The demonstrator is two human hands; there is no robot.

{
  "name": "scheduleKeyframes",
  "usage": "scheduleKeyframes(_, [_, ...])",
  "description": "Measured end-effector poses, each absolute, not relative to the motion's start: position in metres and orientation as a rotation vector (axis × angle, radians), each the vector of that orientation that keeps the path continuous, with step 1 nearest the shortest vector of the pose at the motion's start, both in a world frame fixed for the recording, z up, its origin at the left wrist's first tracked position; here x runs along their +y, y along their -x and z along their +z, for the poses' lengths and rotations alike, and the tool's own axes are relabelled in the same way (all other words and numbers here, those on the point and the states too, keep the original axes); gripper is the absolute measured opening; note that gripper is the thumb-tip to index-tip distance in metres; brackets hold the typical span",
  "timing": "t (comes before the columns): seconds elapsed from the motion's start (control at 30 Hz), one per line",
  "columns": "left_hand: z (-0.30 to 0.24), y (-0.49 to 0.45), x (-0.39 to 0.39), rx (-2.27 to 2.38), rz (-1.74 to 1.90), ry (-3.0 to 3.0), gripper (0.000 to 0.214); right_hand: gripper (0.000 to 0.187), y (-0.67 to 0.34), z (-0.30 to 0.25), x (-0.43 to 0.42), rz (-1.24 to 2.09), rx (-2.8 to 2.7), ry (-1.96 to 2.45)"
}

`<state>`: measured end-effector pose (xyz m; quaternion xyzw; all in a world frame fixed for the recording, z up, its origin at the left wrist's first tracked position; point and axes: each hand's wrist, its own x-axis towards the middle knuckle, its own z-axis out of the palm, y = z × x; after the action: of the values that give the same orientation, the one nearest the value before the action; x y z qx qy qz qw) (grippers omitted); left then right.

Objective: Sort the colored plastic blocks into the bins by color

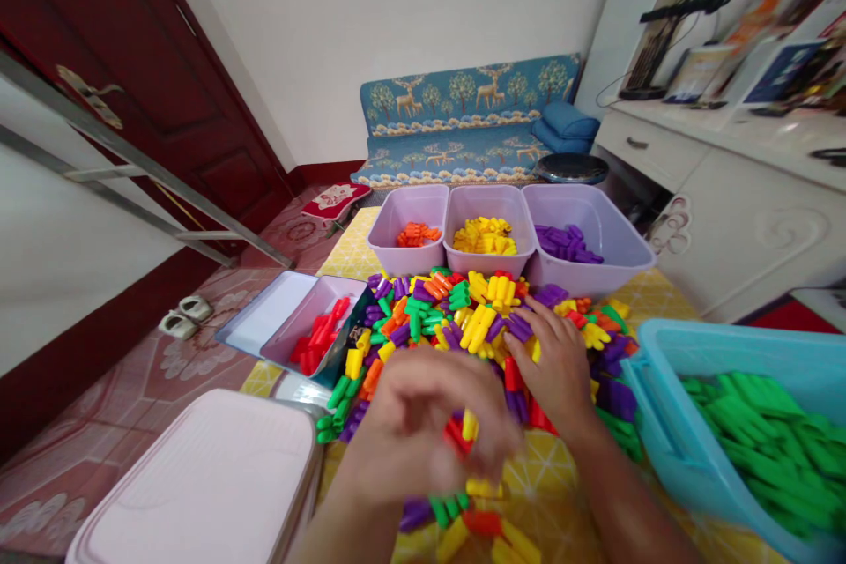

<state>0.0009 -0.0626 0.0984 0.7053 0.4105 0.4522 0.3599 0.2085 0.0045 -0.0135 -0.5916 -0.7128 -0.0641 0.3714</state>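
A heap of coloured plastic pieces [456, 313] is spread over the middle of the desk [555, 480], which is covered by a yellow patterned cloth. The right hand [559, 366] is laid flat on the near right part of the heap, palm down and fingers spread wide, with the fingertips touching purple and yellow pieces; nothing is closed in it.

The left hand [419, 423] is raised just in front of the heap, close beside the right hand, and is heavily blurred. Its fingers are curled narrowly, and a red piece [456, 438] and a yellow piece [470, 425] are seen at the fingertips. Whether these are gripped cannot be told through the blur.

Beyond the heap, three lilac tubs are set side by side: the left tub [397, 260] with orange pieces, the middle tub [489, 263] with yellow ones, the right tub [595, 278] with purple ones. A fourth lilac tub [300, 317] holding red pieces is placed to the left of the heap. A blue bin [651, 397] filled with green pieces is found at the right, just beside the right forearm. A pale pink lid [198, 476] lies at the near left corner.
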Motion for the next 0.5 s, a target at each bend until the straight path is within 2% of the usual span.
scheduleKeyframes(0.1, [0.073, -0.023, -0.019, 1.193, 1.211, -2.038, 0.038, 0.033, -0.209, -0.015, 0.003, -0.179, -1.839, 1.518])
scheduleKeyframes(0.23, [0.03, -0.029, 0.0, 1.366, 1.012, -2.322, 0.056, 0.033, -0.208, -0.013, 0.001, -0.196, -1.828, 1.509])
scheduleKeyframes(0.5, [0.01, -0.024, 0.001, 1.329, 1.211, -2.109, 0.032, 0.046, -0.202, -0.008, -0.01, -0.11, -1.774, 1.353])
